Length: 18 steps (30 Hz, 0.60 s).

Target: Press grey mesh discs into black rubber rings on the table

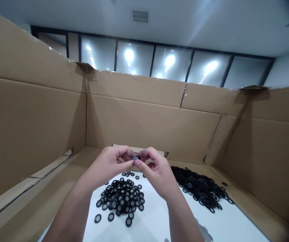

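Note:
Both hands meet near the middle of the view, raised above a white board. My left hand and my right hand pinch one small round piece, dark at its rim and grey in its centre, between thumbs and fingers. Below them, on the board, lies a pile of black rings with grey centres. A heap of black rings spreads to the right of my right forearm. Some translucent grey discs show beside that forearm, partly hidden by it.
Tall cardboard walls enclose the work area at the left, back and right. A single black ring lies on cardboard beyond the heap. A cardboard strip runs along the left side.

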Available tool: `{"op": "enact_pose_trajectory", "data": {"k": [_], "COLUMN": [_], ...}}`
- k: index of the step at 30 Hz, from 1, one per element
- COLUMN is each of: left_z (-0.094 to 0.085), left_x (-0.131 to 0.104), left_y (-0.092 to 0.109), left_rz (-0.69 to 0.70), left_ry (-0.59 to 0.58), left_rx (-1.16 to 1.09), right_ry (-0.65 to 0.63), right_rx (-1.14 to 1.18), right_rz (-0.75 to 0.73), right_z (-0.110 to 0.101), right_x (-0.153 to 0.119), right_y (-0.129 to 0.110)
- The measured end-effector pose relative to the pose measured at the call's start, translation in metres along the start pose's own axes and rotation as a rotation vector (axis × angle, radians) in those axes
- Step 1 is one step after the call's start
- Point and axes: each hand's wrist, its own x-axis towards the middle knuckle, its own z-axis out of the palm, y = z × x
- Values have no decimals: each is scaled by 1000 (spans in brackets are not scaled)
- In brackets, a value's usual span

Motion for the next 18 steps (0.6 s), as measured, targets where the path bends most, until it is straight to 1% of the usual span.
{"op": "enact_pose_trajectory", "data": {"k": [2,4,8,10,15,18], "left_z": [2,2,-1,-3,-2,-1], "left_x": [-2,-3,-3,-3,-2,-1], "left_y": [2,4,6,6,3,3], "left_rz": [13,26,61,85,80,71], "left_ry": [12,-2,-105,-125,-85,-81], "left_rx": [36,18,-123,-167,-201,-234], "right_ry": [-4,-13,-39,-49,-37,-49], "right_rx": [29,114,318,378,384,288], "right_rz": [31,64,116,125,119,81], "right_z": [0,0,-1,-1,-2,-2], "right_x": [0,0,0,-1,-1,-2], "right_y": [1,1,0,-1,-2,-2]}}
